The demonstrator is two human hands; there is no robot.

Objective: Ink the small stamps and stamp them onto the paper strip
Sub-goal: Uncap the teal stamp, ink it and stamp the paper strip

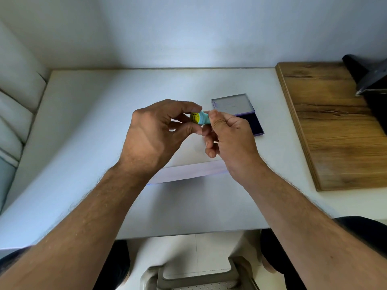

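Note:
Above the white table (88, 126), both hands meet on a small light-blue stamp (202, 118) with a yellow round end. My left hand (155, 132) pinches the yellow end between thumb and fingers. My right hand (228, 137) pinches the other end with thumb and forefinger. The white paper strip (188, 171) lies on the table below the hands, partly hidden by both wrists. An ink pad (254, 124) with a dark blue pad lies open to the right, its clear lid (232, 104) folded back behind it.
A wooden board (335, 130) lies along the table's right side, with a dark object (368, 78) at its far corner. A wall stands behind the table. White cushions (14, 114) are at the left. A grey step stool (194, 277) stands on the floor below.

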